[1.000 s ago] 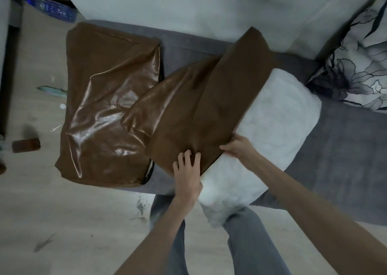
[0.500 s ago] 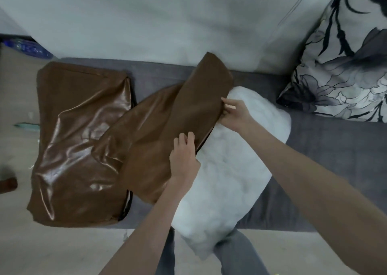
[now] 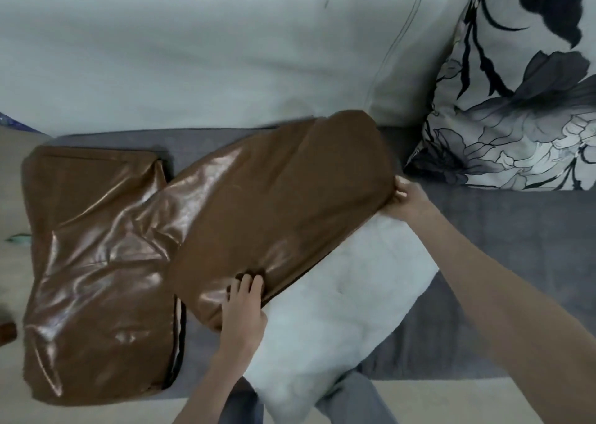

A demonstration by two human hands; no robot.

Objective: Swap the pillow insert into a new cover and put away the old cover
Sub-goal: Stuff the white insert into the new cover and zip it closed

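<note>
Two glossy brown leather-look pillow covers lie on the grey fabric sofa seat (image 3: 516,294) in the head view. One brown cover (image 3: 96,262) lies flat at the left end of the seat, its dark open edge facing right. The other brown cover (image 3: 274,204) is drawn partway over the white fluffy pillow insert (image 3: 338,310), which lies slanted across the seat; the insert's near half sticks out bare and hangs over the seat's front edge above the person's grey trouser legs (image 3: 354,401).

The left hand (image 3: 243,307) rests on the near edge of this cover, fingertips curled and bunching the material where it meets the insert. The right hand (image 3: 407,199) pinches the far right corner of the same cover's opening, thumb on top, fingers tucked under the edge.

Behind the seat stands a pale grey back cushion (image 3: 193,52). A white cushion printed with dark flowers (image 3: 516,101) leans at the right.
</note>
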